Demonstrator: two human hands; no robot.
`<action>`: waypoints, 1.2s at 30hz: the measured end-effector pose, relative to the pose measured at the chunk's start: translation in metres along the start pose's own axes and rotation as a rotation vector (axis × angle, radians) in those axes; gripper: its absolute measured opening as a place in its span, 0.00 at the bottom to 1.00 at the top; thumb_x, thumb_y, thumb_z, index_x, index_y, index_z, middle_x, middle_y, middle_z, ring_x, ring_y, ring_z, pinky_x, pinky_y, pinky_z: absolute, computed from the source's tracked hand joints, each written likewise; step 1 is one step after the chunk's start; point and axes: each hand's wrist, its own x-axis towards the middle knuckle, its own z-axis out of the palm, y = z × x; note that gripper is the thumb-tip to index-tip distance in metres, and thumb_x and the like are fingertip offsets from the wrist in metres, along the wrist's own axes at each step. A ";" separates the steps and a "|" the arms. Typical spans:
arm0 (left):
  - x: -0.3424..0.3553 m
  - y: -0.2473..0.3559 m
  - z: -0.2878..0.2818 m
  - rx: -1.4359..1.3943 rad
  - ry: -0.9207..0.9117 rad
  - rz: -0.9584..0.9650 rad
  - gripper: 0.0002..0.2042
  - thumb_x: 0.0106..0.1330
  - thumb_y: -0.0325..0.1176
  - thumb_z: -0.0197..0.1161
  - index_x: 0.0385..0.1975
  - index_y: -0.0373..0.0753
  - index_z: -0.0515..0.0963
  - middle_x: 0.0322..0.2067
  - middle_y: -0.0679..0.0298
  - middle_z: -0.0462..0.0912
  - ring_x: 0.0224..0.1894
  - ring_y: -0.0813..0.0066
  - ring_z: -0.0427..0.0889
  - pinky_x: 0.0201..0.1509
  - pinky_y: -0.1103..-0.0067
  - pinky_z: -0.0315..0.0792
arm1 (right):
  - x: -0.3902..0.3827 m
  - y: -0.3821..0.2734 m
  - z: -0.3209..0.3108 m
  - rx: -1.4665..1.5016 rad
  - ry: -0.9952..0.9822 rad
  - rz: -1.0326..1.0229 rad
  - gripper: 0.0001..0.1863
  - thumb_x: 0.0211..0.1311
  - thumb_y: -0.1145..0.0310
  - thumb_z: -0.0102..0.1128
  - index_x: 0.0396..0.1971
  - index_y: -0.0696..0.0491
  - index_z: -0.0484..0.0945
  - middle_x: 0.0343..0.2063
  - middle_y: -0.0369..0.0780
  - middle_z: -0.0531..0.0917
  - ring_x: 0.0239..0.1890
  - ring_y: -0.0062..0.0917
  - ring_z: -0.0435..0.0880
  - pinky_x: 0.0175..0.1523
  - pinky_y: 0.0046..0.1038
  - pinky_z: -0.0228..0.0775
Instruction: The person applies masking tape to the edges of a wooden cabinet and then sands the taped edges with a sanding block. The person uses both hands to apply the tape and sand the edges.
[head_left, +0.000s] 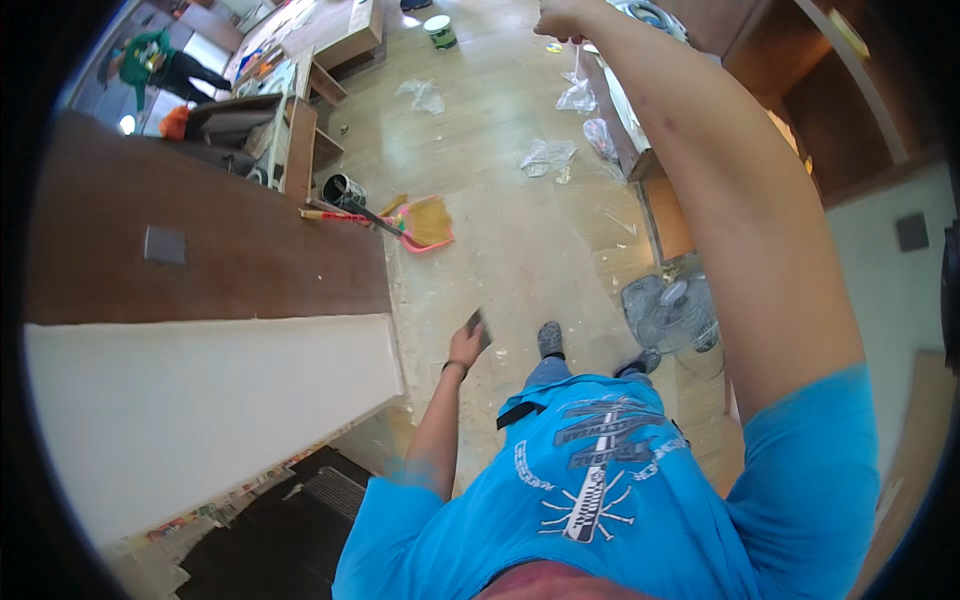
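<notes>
Centrally, the left hand (464, 347) clasps a dark flat object (484, 332); at the top edge, I cannot tell what the right hand (562, 18) grips. Printed lettering (610, 432) marks the blue shirt (680, 520), bottom centre.

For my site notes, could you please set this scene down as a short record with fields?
Left hand: holds a dark flat thing, blurred, exact kind unclear
Right hand: raised, at the picture's top edge; whether it grips anything is unclear
Cleaning tools: broom with a pink-edged dustpan on the floor
Buckets: black bucket near the dustpan; green-and-white bucket farther off
Fan: grey, right of the feet
Litter: clear plastic bags
Other person: upper left, green top
</notes>
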 end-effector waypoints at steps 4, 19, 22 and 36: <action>-0.105 -0.160 -0.011 -0.173 0.240 -0.348 0.24 0.70 0.46 0.59 0.54 0.30 0.80 0.46 0.44 0.87 0.49 0.48 0.86 0.53 0.63 0.78 | 0.060 -0.061 0.007 -0.075 -0.015 -0.030 0.18 0.57 0.64 0.59 0.46 0.55 0.83 0.33 0.44 0.89 0.34 0.35 0.89 0.36 0.38 0.82; -0.279 -0.241 0.042 -0.380 0.177 -1.160 0.27 0.68 0.48 0.65 0.55 0.29 0.79 0.51 0.45 0.86 0.53 0.54 0.86 0.52 0.62 0.80 | 0.126 -0.071 0.144 0.050 0.547 -0.542 0.33 0.62 0.54 0.70 0.62 0.55 0.71 0.34 0.47 0.88 0.35 0.44 0.87 0.41 0.45 0.78; -0.232 -0.237 0.036 -0.138 0.150 -0.964 0.28 0.68 0.51 0.64 0.53 0.27 0.81 0.51 0.40 0.84 0.56 0.49 0.85 0.56 0.64 0.79 | -0.061 -0.122 0.171 0.310 -0.239 -0.514 0.21 0.61 0.49 0.70 0.38 0.55 0.84 0.34 0.48 0.88 0.40 0.46 0.86 0.47 0.45 0.77; 0.046 -0.137 -0.124 0.113 0.127 -0.524 0.26 0.69 0.48 0.63 0.51 0.27 0.82 0.48 0.41 0.86 0.54 0.47 0.85 0.57 0.62 0.78 | -0.408 0.104 0.266 0.780 -0.445 0.409 0.27 0.64 0.59 0.69 0.61 0.53 0.78 0.42 0.45 0.89 0.45 0.39 0.88 0.51 0.37 0.78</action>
